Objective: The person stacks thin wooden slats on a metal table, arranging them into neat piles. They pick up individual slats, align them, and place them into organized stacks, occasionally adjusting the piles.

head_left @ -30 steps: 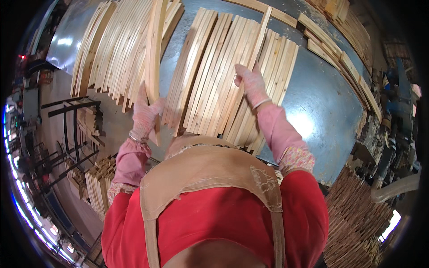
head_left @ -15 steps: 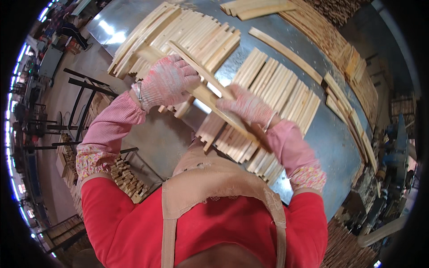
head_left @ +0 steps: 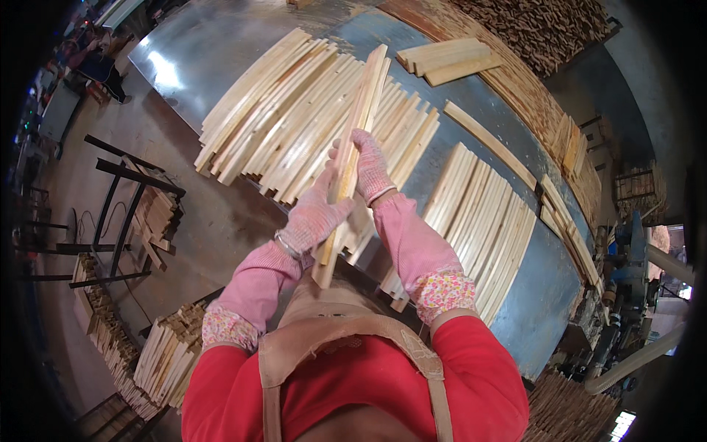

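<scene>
Over a metal table [head_left: 221, 51], two gloved hands [head_left: 346, 191] grip one wooden slat [head_left: 359, 125].

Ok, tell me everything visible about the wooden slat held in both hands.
The wooden slat is a long, narrow, flat strip of pale, unfinished-looking wood. It is held lengthwise away from the body, above the metal table and its rows of similar slats. The left hand and the right hand, both in pink knit gloves, press on it from either side near its middle. Its near end reaches the apron.
</scene>
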A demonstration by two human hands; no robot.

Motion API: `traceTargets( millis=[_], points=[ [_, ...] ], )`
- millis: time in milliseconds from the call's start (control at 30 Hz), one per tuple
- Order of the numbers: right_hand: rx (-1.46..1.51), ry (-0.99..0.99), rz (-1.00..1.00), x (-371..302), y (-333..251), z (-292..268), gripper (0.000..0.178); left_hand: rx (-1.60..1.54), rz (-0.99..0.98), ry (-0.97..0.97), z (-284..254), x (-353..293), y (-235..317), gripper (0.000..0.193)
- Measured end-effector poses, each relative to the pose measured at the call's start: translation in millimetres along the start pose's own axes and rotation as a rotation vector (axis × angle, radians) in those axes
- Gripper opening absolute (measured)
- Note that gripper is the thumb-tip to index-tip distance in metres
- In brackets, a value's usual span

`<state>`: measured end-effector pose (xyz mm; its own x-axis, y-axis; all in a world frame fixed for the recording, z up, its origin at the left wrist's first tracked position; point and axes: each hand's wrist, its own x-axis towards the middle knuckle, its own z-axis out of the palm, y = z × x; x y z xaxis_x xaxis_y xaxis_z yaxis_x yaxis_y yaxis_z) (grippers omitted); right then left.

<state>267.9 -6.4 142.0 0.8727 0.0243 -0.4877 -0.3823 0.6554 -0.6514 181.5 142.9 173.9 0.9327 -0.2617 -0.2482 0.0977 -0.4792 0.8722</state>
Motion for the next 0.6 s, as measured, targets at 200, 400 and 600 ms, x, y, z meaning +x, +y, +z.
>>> traceTargets(
  millis=[200,400,600],
  points=[
    [-0.275,-0.174,0.057,43.8,48.7,34.9,0.114,0.324,-0.109,0.008,-102.9,69.0,-19.8,0.088],
    [-0.228,-0.278,0.009,64.7,52.1,58.9,0.08,0.446,-0.277,-0.116,-132.9,113.9,-7.2,0.073],
    [-0.886,0.148,-0.278,3.5,5.5,34.3,0.076,1.043,-0.095,0.259,-150.1,124.8,-69.6,0.069]
  ],
)
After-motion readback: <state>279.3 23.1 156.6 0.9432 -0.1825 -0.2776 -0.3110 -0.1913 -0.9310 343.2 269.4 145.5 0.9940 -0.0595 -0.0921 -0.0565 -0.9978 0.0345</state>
